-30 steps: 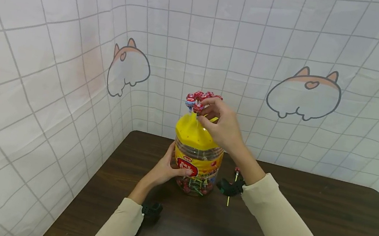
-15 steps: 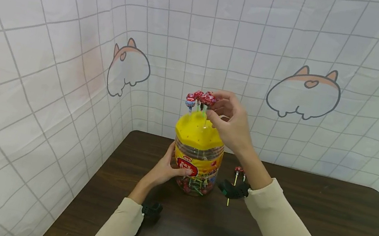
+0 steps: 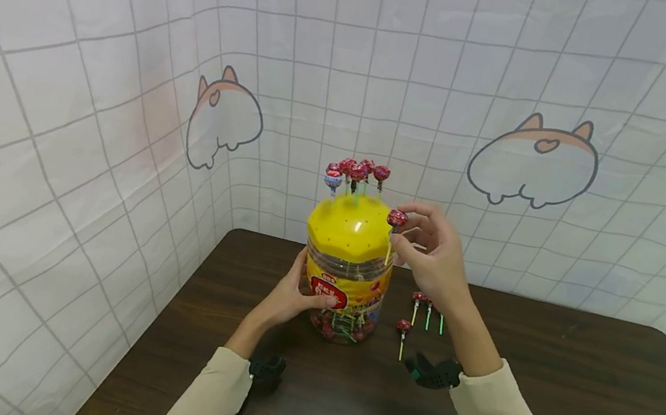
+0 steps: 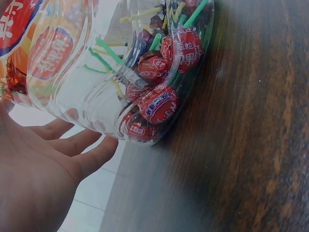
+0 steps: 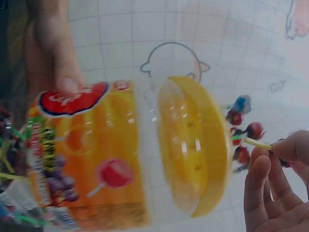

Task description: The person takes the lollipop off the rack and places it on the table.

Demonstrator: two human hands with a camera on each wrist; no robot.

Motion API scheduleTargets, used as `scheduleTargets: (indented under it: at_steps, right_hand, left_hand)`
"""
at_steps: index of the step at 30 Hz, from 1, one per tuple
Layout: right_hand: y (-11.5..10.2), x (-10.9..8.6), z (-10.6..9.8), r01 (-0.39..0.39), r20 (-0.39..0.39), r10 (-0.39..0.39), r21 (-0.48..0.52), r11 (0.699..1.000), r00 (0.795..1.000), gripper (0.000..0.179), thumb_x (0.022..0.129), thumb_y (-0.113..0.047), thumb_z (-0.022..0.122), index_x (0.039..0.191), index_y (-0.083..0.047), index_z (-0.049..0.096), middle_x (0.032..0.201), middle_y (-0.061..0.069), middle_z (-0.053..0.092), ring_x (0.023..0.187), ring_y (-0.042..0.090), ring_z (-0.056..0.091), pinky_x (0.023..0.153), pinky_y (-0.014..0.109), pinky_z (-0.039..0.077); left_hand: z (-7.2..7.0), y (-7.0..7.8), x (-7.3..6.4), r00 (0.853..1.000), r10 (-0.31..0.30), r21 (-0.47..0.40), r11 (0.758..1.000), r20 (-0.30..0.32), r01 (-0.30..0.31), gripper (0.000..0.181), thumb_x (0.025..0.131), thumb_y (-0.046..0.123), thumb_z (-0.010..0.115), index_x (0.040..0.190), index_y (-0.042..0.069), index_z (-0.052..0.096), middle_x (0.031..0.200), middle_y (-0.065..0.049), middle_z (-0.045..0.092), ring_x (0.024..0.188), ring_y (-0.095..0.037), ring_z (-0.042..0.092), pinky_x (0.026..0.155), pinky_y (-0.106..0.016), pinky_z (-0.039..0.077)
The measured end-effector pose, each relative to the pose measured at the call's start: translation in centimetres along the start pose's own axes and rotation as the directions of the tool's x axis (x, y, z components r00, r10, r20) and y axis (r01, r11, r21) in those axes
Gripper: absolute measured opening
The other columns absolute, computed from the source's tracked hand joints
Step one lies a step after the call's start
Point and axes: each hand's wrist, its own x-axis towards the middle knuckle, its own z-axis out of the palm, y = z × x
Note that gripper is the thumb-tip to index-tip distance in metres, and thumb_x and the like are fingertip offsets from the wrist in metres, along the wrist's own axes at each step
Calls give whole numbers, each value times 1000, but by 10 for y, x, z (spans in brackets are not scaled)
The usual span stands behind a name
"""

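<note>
A clear plastic lollipop jar (image 3: 344,297) with a yellow lid (image 3: 336,226) stands upright on the table. My left hand (image 3: 289,296) holds its left side, thumb across the red label and fingers round behind. In the left wrist view, wrapped red lollipops (image 4: 159,104) lie inside the jar's bottom. My right hand (image 3: 434,254) pinches a red lollipop (image 3: 396,219) by its yellow stick just under the candy, beside the lid's right edge. That stick hangs free in the right wrist view. Several lollipops (image 3: 357,172), one of them blue, stand upright in the holes of the lid.
Right of the jar, several lollipops (image 3: 404,327) lie on the dark wooden table (image 3: 331,413), partly behind the right wrist. A white gridded curtain (image 3: 432,92) with cartoon animals hangs behind and to the left of the table.
My right hand has moved right and down from the lid's top, and the pinched lollipop is now apart from the lid. More lollipops on the table are uncovered. My left hand has stayed put.
</note>
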Motion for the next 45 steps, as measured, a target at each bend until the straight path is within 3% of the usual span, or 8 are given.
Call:
scheduleTargets:
  at_steps: [16, 23, 33, 41, 45]
  right_hand:
    - [47, -56, -25, -125, -31, 127, 73, 990, 991, 40, 94, 6, 64, 133, 0, 55, 94, 10, 60, 64, 22, 61, 58, 32, 60]
    - [64, -73, -35, -175, -54, 179, 66, 982, 982, 40, 94, 9, 62, 132, 0, 55, 94, 5, 62, 69, 20, 65, 58, 32, 61]
    - [88, -82, -45, -207, -54, 211, 66, 976, 976, 40, 95, 8, 61, 133, 7, 49, 93, 7, 61, 69, 12, 63, 58, 31, 61]
    - [103, -86, -46, -262, -31, 264, 68, 963, 964, 39, 95, 10, 58, 131, -3, 53, 94, 3, 58, 73, 15, 65, 63, 40, 63]
    - [112, -88, -50, -298, -10, 300, 67, 952, 954, 39, 95, 9, 58, 130, -7, 53, 95, 6, 58, 75, 13, 66, 65, 44, 64]
  left_hand:
    - [1, 4, -1, 1000, -28, 15, 1000, -9, 28, 112, 85, 35, 85, 161, 45, 3, 159, -3, 38, 142, -32, 45, 115, -60, 41]
    - [2, 4, -2, 1000, -19, 21, 1000, -11, 19, 112, 85, 37, 85, 162, 44, 3, 160, -3, 37, 143, -32, 43, 117, -61, 39]
    - [1, 2, 0, 1000, -18, 26, 1000, -4, 18, 110, 86, 37, 83, 161, 45, 3, 157, -6, 40, 140, -34, 47, 111, -59, 46]
    - [1, 1, -1, 1000, -17, 21, 1000, -4, 17, 111, 85, 37, 84, 161, 46, 4, 158, -4, 40, 140, -33, 47, 111, -58, 46]
    - [1, 2, 0, 1000, -13, 22, 1000, -6, 14, 109, 86, 37, 83, 161, 46, 4, 157, -5, 40, 139, -34, 48, 111, -58, 46]
